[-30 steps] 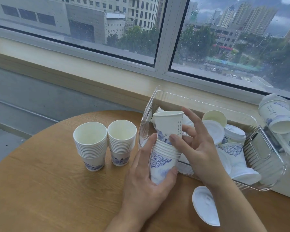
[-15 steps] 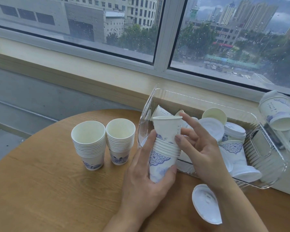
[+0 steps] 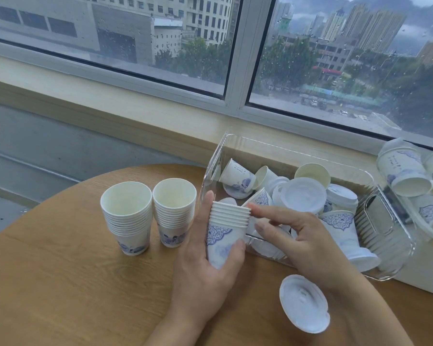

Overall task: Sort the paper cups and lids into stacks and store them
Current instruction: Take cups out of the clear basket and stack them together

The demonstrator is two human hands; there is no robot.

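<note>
Bench [image 3: 60, 283] of pale wood grain, its rounded edge curving from the left of the frame up to the centre, with bare surface along the lower left. Two nested stacks of white paper cups stand upright left of centre, the left stack [image 3: 126, 218] just beside the right stack [image 3: 174, 212], their rolled rims forming ribbed bands above blue printed bases. At centre the left hand [image 3: 205, 265] has its grip closed around a third held stack [image 3: 226, 233], thumb along its left side and fingers curled under its base; the right hand [image 3: 303, 236] touches the stack's upper rims with an extended fingertip, its other fingers loosely bent and holding nothing. A clear, ribbed plastic bin [image 3: 385, 240] at right centre, its near wall just behind the hands, contains tumbled cups and round white lids [image 3: 303, 196]. A single moulded white lid [image 3: 304, 303] lies on the bench at lower right, just below the right wrist.
</note>
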